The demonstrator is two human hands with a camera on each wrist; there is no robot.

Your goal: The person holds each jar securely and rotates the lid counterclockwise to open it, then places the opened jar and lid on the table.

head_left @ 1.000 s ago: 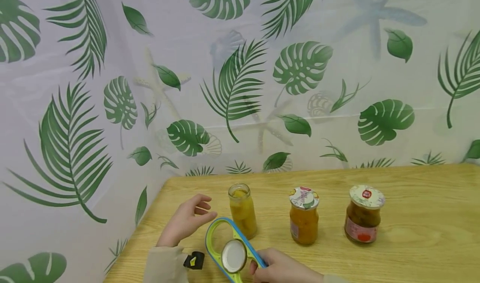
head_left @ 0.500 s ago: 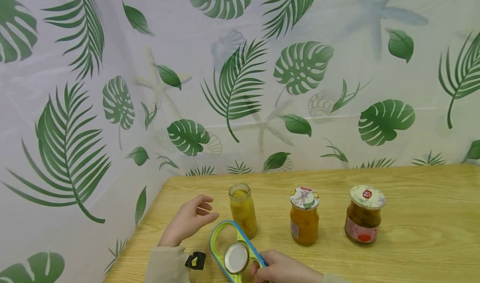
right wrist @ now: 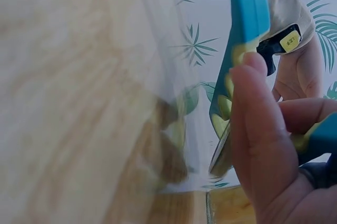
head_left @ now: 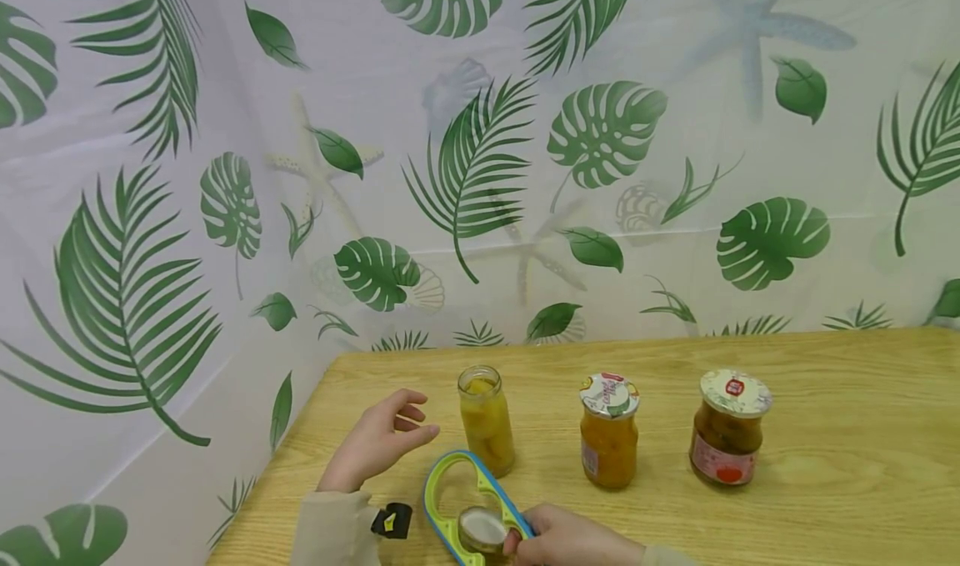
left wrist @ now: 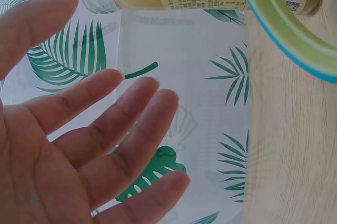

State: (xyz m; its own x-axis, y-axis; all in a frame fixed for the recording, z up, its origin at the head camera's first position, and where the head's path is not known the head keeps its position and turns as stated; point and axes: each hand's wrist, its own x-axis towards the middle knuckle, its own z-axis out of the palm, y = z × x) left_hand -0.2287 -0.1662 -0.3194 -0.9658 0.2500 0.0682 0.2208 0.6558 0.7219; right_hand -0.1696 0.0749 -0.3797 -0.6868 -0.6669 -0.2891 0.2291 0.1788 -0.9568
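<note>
My right hand (head_left: 566, 537) grips a blue-and-green multi-ring jar opener (head_left: 432, 499) at the table's front. A round metal lid (head_left: 483, 528) sits tilted in one of its openings, beside my right fingers; the right wrist view shows the lid (right wrist: 221, 153) edge-on near my fingertips. My left hand (head_left: 375, 445) hovers left of the tall glass jar (head_left: 487, 428), fingers relaxed and holding nothing, as the left wrist view also shows. That jar stands upright and lidless, with yellow fruit pieces inside. The opener's near end is cut off by the frame.
A lidded jar of orange contents (head_left: 609, 449) stands to the right of the lidless jar. Farther right is a lidded dark jar (head_left: 726, 441) with a pink label. A leaf-patterned curtain (head_left: 480, 174) hangs behind the wooden table (head_left: 840, 466).
The opener has shifted slightly right and down in my right hand. The lid in it has tipped from facing up to a clear tilt. My left hand has barely moved.
</note>
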